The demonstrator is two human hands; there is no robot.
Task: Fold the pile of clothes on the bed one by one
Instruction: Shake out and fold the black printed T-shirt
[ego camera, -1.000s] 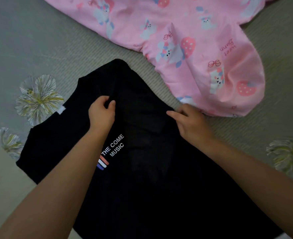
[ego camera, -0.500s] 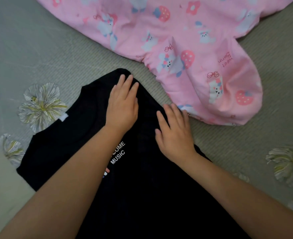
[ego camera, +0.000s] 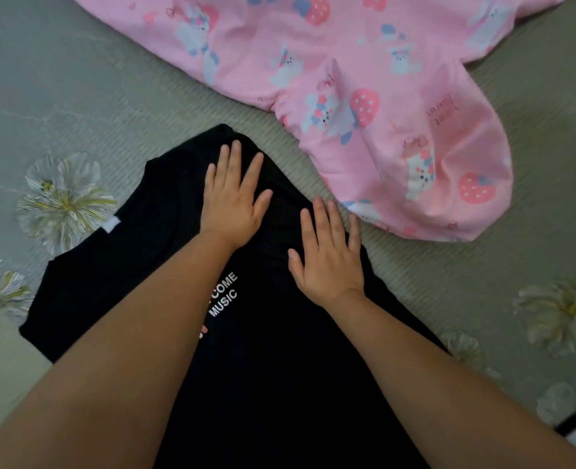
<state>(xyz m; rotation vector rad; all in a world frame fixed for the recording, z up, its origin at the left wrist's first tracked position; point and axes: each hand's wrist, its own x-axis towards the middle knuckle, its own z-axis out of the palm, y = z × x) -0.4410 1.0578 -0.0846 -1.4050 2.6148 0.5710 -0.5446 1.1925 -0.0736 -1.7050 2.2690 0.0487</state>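
Black soft-knit T-shirt point(ego camera: 117, 275) lies spread on the grey-green woven bed cover point(ego camera: 76, 96), its upper part toward the far side. White print "COME MUSIC" point(ego camera: 224, 294) on the chest, partly hidden by the left forearm; small white tag point(ego camera: 111, 225) at the shirt's left edge.

Left hand point(ego camera: 234, 201): flat, palm down, fingers spread, pressing the shirt's upper part; nothing gripped. Right hand point(ego camera: 329, 258): flat, palm down, fingers extended, resting on the shirt's right edge just beside the left hand; nothing gripped.

Pink cotton garment with rabbit and strawberry print point(ego camera: 364, 96) lies rumpled beyond the shirt, its lower lobe just beside the right fingertips. Bed cover bears pale printed flowers point(ego camera: 65, 201), left and right.
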